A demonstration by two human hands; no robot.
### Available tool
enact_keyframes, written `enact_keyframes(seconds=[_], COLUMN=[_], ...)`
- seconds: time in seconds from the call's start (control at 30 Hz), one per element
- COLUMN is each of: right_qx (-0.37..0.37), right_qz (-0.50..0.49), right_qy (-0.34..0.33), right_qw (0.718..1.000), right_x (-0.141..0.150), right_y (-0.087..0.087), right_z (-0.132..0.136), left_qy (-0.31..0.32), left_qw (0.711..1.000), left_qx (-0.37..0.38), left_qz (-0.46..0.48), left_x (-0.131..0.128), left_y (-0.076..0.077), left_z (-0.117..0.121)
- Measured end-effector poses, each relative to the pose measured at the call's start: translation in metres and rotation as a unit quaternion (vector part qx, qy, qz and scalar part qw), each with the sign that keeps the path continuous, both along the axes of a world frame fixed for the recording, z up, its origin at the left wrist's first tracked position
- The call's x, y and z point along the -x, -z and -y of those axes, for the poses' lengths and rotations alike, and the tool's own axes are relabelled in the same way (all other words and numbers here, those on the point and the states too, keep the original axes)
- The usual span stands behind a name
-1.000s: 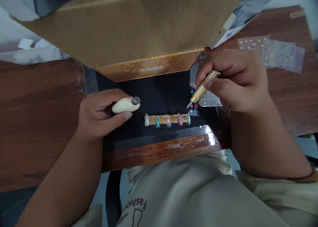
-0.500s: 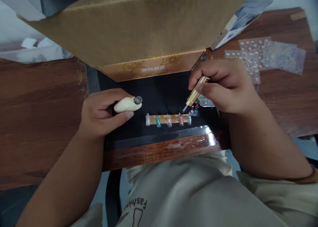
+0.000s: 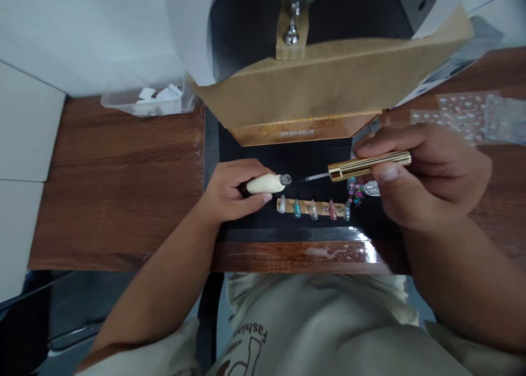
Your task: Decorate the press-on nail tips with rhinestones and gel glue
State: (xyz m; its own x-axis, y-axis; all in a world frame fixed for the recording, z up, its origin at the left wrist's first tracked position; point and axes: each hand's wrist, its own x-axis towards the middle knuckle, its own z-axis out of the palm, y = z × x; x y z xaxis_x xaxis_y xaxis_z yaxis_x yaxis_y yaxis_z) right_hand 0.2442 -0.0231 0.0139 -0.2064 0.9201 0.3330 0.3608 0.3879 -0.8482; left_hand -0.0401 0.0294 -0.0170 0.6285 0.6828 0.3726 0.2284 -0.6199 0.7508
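My left hand [image 3: 228, 192] is closed round a cream practice finger [image 3: 266, 183] with a grey nail tip at its end, resting on a black mat [image 3: 263, 157]. My right hand [image 3: 415, 173] pinches a gold pen tool [image 3: 365, 167], held level, its thin point aimed left and close to the nail tip. Just below them lies a tan strip with several coloured false nails [image 3: 313, 208]. Small coloured gems [image 3: 355, 193] sit at the strip's right end.
A brown cardboard box [image 3: 329, 85] overhangs the mat's far side, with a metal stand [image 3: 291, 14] above it. Sticker sheets [image 3: 468, 115] lie on the wooden table [image 3: 123, 189] at right. A clear plastic tub [image 3: 143, 99] stands at back left.
My right hand lifted the gold pen from the gems and strip and turned it level toward the practice finger. The camera tilted up and shifted, showing more of the table's left side.
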Motion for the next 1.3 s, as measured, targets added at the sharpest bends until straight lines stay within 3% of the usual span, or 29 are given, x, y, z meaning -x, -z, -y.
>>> enact_keyframes(seconds=[0.1,0.27,0.43,0.6,0.8,0.93,1.1,1.3], right_qx=[-0.069,-0.074,-0.109,-0.071,0.001,0.042,0.109,0.132], right_qz=[0.013,0.039,0.080,0.074,-0.047,-0.121,0.004,0.084], right_qy=[0.042,0.027,-0.071,-0.108,0.020,0.025,-0.048,-0.110], right_qw=[0.997,0.996,0.988,0.989,0.999,0.991,0.993,0.982], right_x=[0.005,0.012,0.024,0.030,0.005,-0.028,-0.055,-0.049], right_y=[-0.001,0.000,-0.002,-0.004,0.001,-0.003,-0.016,-0.017], right_z=[-0.002,-0.005,-0.013,-0.016,-0.011,-0.011,-0.011,-0.018], left_qy=[0.010,0.023,0.026,0.015,0.002,-0.007,0.001,0.013], left_qw=[1.000,1.000,0.999,0.998,0.999,1.000,0.999,0.999], left_qx=[0.004,-0.002,-0.035,-0.054,-0.038,-0.020,-0.034,-0.041], left_qz=[-0.008,-0.007,-0.023,-0.036,-0.020,-0.023,-0.031,-0.012], left_x=[-0.001,-0.002,-0.005,-0.007,-0.002,0.002,0.003,0.004], left_y=[-0.002,-0.003,-0.002,-0.005,-0.005,-0.002,-0.001,0.005], left_z=[0.001,0.001,0.003,0.005,0.002,-0.002,-0.006,-0.012])
